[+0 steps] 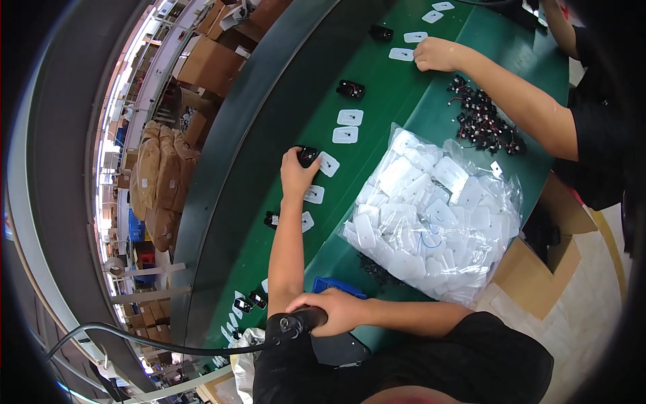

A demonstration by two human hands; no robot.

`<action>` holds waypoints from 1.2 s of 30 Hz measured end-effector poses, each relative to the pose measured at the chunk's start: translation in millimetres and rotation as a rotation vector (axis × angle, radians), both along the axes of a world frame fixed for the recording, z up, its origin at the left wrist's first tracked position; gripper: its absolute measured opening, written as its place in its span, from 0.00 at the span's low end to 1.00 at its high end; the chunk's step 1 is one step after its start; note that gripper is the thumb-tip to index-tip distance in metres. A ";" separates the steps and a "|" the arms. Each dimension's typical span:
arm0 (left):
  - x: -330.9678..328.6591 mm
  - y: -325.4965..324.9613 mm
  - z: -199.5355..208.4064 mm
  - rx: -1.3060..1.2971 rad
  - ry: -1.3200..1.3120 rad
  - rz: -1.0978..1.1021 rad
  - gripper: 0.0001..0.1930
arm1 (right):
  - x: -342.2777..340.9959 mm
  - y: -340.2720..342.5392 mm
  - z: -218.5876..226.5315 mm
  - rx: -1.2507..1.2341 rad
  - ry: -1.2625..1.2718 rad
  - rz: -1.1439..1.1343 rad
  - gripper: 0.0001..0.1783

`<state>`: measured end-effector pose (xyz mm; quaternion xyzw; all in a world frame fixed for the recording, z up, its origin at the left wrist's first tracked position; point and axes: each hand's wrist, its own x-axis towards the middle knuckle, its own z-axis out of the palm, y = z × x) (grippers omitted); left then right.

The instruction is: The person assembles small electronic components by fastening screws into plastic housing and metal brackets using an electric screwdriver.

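My left hand (299,174) reaches out over the green belt, closed around a small black housing (308,156). Right beside its thumb lies a white plastic plate (329,164); whether they touch is unclear. Close to my body, my right hand (336,311) grips a black corded electric screwdriver (306,319) with a ring at its cable end; its tip is hidden. Farther along the belt are two white plates (348,126) and another black housing (350,89). Nearer, more plates (313,194) and a housing (272,219) lie beside my left forearm.
A large clear bag of white plates (431,215) fills the bench at right. Beyond it sits a pile of small black wired parts (481,118). A co-worker's hand (434,55) is at the belt. A blue tray (336,287) and an open carton (538,269) are nearby.
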<state>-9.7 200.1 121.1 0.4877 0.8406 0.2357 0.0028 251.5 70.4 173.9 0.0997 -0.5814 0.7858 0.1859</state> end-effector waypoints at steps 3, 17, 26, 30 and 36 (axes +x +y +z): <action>15.5 -30.1 13.7 0.101 -0.005 -0.018 0.27 | 5.8 10.4 5.7 -0.010 -0.047 -0.023 0.29; 159.1 -369.9 19.9 0.229 -0.218 0.254 0.32 | -7.2 -9.6 -23.6 -0.085 -0.045 -0.185 0.22; 211.2 -430.2 3.6 0.173 -0.172 0.319 0.27 | -3.7 -12.1 -23.7 -0.129 -0.077 -0.053 0.28; 213.3 -435.0 -16.9 0.294 -0.194 0.349 0.17 | -4.3 -18.2 -27.0 -0.071 -0.074 -0.024 0.29; 214.4 -426.1 -12.6 0.310 -0.161 0.434 0.10 | -1.4 -20.5 -29.0 0.109 -0.149 0.025 0.28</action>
